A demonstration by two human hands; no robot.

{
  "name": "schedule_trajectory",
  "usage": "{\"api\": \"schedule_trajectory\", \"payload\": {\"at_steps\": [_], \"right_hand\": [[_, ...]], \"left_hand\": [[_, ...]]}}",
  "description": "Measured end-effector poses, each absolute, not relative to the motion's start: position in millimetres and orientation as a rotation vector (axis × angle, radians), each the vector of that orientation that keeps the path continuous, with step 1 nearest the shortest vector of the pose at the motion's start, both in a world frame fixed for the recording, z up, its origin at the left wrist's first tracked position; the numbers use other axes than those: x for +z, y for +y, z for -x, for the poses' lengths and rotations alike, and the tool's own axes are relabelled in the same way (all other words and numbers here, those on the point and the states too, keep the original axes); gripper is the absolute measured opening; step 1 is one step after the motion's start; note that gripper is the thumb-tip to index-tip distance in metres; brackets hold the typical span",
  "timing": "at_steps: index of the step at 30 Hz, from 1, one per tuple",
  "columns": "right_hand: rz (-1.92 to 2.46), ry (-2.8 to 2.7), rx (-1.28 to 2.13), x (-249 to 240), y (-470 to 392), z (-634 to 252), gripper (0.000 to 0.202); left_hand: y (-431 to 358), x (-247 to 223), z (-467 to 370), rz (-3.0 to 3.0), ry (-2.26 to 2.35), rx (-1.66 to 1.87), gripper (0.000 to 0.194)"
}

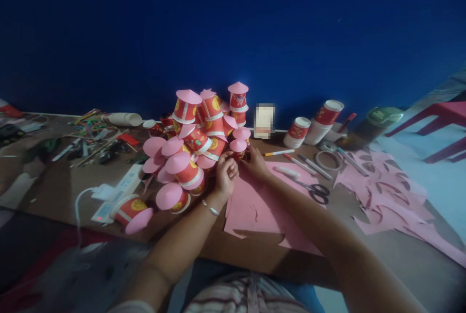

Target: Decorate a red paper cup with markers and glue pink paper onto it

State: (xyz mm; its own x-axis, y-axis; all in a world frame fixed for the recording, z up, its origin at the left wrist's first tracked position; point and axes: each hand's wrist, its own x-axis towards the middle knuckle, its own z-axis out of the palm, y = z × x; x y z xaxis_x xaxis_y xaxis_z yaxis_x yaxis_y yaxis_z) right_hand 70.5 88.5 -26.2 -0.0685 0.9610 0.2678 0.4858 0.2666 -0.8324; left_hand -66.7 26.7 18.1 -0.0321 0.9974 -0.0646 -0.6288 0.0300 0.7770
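A small red paper cup topped with a pink paper cone (238, 146) stands between my hands at the right edge of a pile of similar cups. My right hand (256, 163) reaches around its right side, fingers and thumb against it. On its left, my left hand (227, 173) is closed with the fingers curled in; what they hold, if anything, is hidden. A silver bangle (210, 208) circles my left wrist. Below my hands lie pink paper sheets (255, 206). Many cone-topped red cups (192, 139) are stacked to the left, some tipped on their sides.
Scissors (317, 191), a glue stick (288, 172), pens (278, 153) and a tape roll (328, 160) lie to the right. Beyond are cut pink scraps (389, 187) and stacked cups (324, 121). A power strip (120, 194) with a white cable sits left. A blue wall (233, 26) rises behind.
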Motion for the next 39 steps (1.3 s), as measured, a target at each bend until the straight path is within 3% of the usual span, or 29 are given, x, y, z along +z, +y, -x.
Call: {"api": "schedule_trajectory", "payload": {"at_steps": [20, 39], "right_hand": [[1.336, -1.84, 0.642, -31.6, 103.5, -62.8, 0.051], [1.372, -1.91, 0.545, -31.1, 99.7, -83.9, 0.061]], "left_hand": [[22.4, 9.1, 60.2, -0.71, 0.758, 1.341, 0.049], [21.7, 3.8, 55.3, -0.879, 0.809, 1.218, 0.038]]}}
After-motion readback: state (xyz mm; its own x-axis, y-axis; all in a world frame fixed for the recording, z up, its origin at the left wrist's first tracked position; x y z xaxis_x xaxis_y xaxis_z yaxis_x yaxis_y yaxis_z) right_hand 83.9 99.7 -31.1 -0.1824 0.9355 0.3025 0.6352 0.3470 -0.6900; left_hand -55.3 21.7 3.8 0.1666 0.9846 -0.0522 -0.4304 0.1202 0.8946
